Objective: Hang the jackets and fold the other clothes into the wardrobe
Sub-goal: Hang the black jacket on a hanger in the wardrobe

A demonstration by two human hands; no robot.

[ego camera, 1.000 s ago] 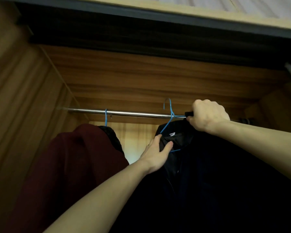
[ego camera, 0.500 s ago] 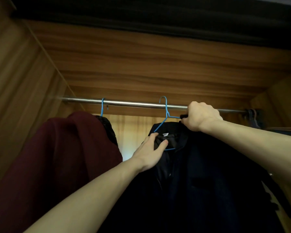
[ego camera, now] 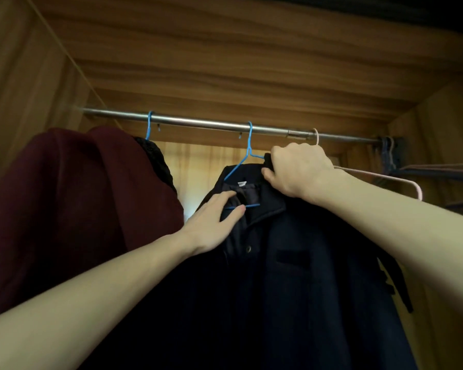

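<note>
The dark jacket [ego camera: 292,263] is already hooked on the rail [ego camera: 211,124] by its blue hanger [ego camera: 247,153]. Its collar is gripped by the right hand [ego camera: 300,169]; the left hand [ego camera: 214,217] lies flat just below. A maroon jacket [ego camera: 72,204] hangs left of them. Folding cannot be judged.

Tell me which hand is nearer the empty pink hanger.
Right. The right hand grips the dark jacket's collar just below and left of the pink hanger's hook on the rod. The left hand rests lower on the jacket's front, farther left.
</note>
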